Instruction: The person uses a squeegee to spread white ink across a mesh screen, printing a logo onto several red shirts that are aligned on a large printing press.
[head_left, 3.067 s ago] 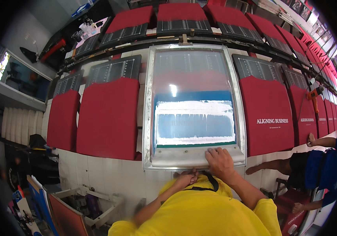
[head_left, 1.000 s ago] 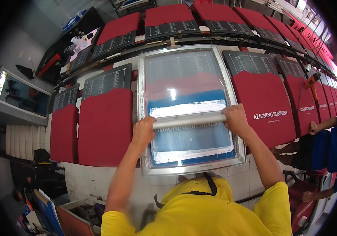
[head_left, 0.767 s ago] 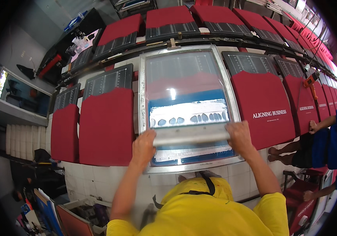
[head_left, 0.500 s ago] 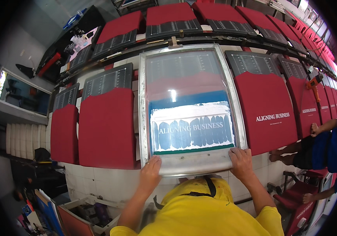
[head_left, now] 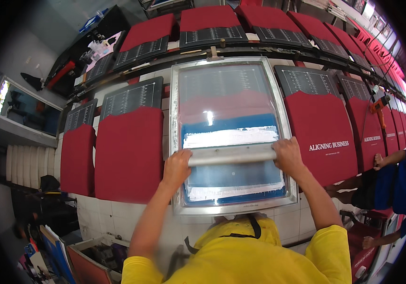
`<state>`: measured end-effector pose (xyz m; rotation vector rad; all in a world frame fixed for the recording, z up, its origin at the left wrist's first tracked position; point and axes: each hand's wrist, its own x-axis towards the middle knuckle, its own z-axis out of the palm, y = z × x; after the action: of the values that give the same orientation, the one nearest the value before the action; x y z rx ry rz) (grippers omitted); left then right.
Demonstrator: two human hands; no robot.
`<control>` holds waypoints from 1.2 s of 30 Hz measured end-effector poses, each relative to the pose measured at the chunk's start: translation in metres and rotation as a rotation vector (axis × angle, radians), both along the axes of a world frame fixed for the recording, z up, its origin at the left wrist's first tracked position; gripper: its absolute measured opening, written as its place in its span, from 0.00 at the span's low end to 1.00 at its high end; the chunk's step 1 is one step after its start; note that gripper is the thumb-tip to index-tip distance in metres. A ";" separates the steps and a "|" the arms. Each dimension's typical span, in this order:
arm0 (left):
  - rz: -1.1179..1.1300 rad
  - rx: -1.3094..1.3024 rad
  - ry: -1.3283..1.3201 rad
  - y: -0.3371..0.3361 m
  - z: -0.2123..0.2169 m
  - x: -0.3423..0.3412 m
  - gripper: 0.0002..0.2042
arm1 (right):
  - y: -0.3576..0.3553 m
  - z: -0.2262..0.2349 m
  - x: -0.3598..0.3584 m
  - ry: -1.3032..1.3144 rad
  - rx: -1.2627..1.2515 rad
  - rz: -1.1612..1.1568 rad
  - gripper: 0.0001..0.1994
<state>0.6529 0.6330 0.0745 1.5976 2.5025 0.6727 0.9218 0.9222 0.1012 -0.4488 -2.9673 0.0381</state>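
A wide metal squeegee (head_left: 231, 155) lies across the middle of a silkscreen mesh, gripped at both ends. My left hand (head_left: 177, 169) is closed round its left end and my right hand (head_left: 287, 156) round its right end. The screen's aluminium frame (head_left: 235, 209) lies flat over a dark pallet and a red shirt, which show dimly through the mesh. White ink (head_left: 231, 137) forms a band beyond the squeegee. Another white strip (head_left: 233, 191) lies nearer me. Between them the blue stencil (head_left: 233, 175) looks thinly coated. The squeegee blade is hidden.
Red shirts on black pallets flank the screen: a plain one (head_left: 128, 156) at left, a printed one (head_left: 321, 128) at right. A clamp (head_left: 214, 55) sits at the frame's far edge. An orange heat gun (head_left: 379, 106) hangs at right, near a person in blue (head_left: 401, 180).
Both hands have moved the squeegee away from me, from the screen's near end to its middle. The streaky white ink with lettering has given way to a thin coat behind the squeegee.
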 end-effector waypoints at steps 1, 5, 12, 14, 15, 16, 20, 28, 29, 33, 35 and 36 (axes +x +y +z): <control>0.008 -0.047 -0.033 0.005 0.006 -0.006 0.17 | 0.008 0.003 -0.007 -0.045 -0.013 -0.001 0.09; 0.012 -0.134 -0.067 0.021 0.032 -0.029 0.14 | 0.024 0.029 -0.027 -0.144 -0.033 -0.029 0.08; 0.054 0.080 -0.002 -0.005 0.064 -0.002 0.15 | -0.004 0.064 0.005 0.125 0.047 -0.016 0.08; 0.032 0.103 0.007 -0.025 0.064 0.022 0.14 | -0.027 0.058 0.030 0.113 0.074 0.001 0.11; 0.003 0.114 0.013 -0.038 0.064 0.036 0.13 | -0.041 0.053 0.043 0.146 0.056 0.014 0.15; 0.003 0.099 0.019 -0.050 0.056 0.049 0.14 | -0.053 0.043 0.057 0.138 0.034 0.002 0.18; 0.010 0.138 0.054 -0.087 0.013 0.097 0.16 | -0.100 0.017 0.101 0.125 -0.006 -0.045 0.22; -0.023 -0.033 -0.025 -0.118 -0.002 0.140 0.20 | -0.143 0.006 0.128 -0.012 -0.062 -0.077 0.37; -0.042 -0.040 -0.021 -0.120 -0.004 0.142 0.21 | -0.147 0.008 0.129 -0.021 -0.073 -0.083 0.39; -0.074 -0.024 -0.053 -0.127 -0.014 0.144 0.22 | -0.155 0.007 0.133 -0.026 -0.123 -0.118 0.39; -0.105 -0.060 -0.047 -0.129 -0.005 0.144 0.23 | -0.152 0.011 0.135 0.020 -0.181 -0.088 0.35; -0.120 -0.076 -0.041 -0.128 0.000 0.142 0.24 | -0.148 0.012 0.137 0.046 -0.208 -0.072 0.33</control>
<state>0.7947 0.5054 0.0742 1.6731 2.3518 0.5817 1.0589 0.7745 0.1134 -0.5715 -2.9114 0.3467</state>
